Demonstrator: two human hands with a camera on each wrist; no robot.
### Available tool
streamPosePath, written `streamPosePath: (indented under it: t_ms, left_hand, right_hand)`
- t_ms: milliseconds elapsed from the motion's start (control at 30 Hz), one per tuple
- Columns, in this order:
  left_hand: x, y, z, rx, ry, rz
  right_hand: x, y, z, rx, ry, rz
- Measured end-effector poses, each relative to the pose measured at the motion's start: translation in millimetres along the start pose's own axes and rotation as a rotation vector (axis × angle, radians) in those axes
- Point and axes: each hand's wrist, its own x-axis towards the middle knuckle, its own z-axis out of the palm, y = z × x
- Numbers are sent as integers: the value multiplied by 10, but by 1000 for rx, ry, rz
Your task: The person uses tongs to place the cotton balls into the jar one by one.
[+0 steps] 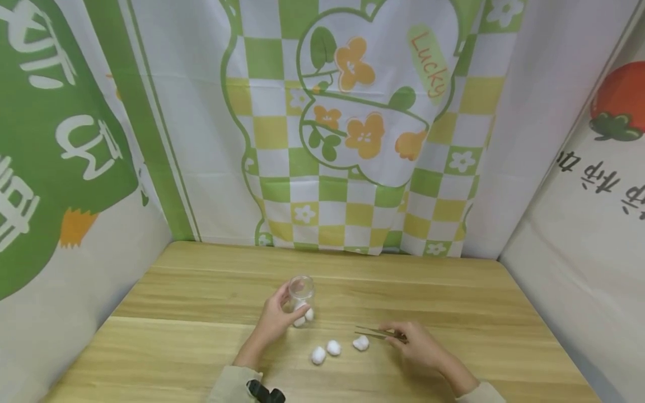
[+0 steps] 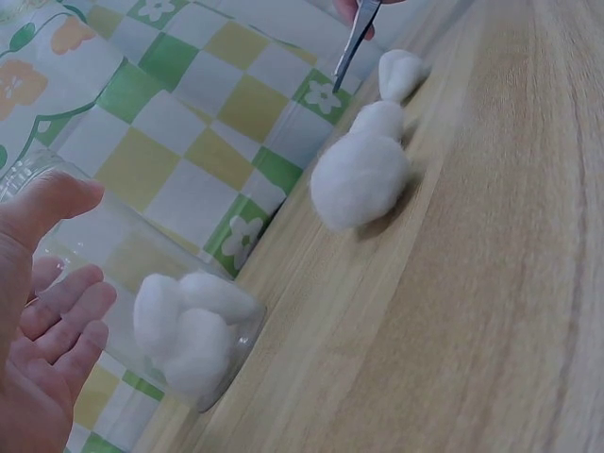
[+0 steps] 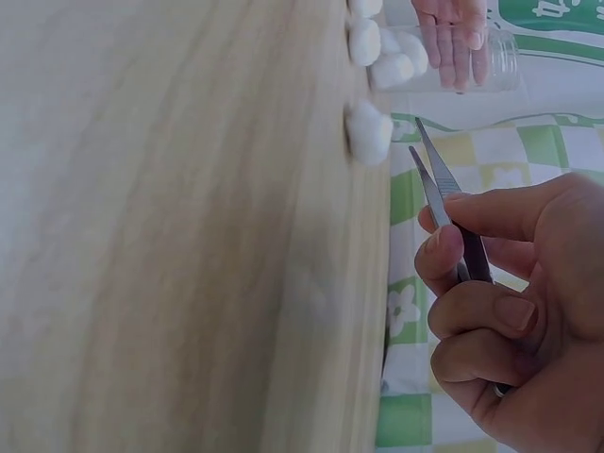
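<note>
Right hand (image 1: 415, 344) pinches metal tweezers (image 3: 476, 257) between thumb and fingertips, its other fingers curled in; the two tips stand parted, just beside the rightmost cotton ball (image 1: 360, 343) and clear of it. Left hand (image 1: 276, 319) holds a clear jar (image 1: 305, 299) round its side with thumb and fingers, the jar upright on the wooden worktop (image 1: 211, 291), its mouth facing up. White cotton lumps (image 2: 193, 330) lie together at the bottom of the jar. Nearer the person, a middle cotton ball (image 1: 333, 347) and a left cotton ball (image 1: 318, 355) sit close together on the worktop. Behind hangs a checked curtain (image 1: 269, 134) with orange flowers.
</note>
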Motion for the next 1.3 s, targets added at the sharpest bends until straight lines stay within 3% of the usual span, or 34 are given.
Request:
streamPosePath:
  t_ms: [600, 1300]
  left_hand:
    - [25, 28, -14, 11, -19, -23]
    - [22, 19, -11, -10, -34, -14]
  right_hand:
    - [-119, 71, -32, -4, -2, 81]
    - [-175, 53, 32, 42, -35, 86]
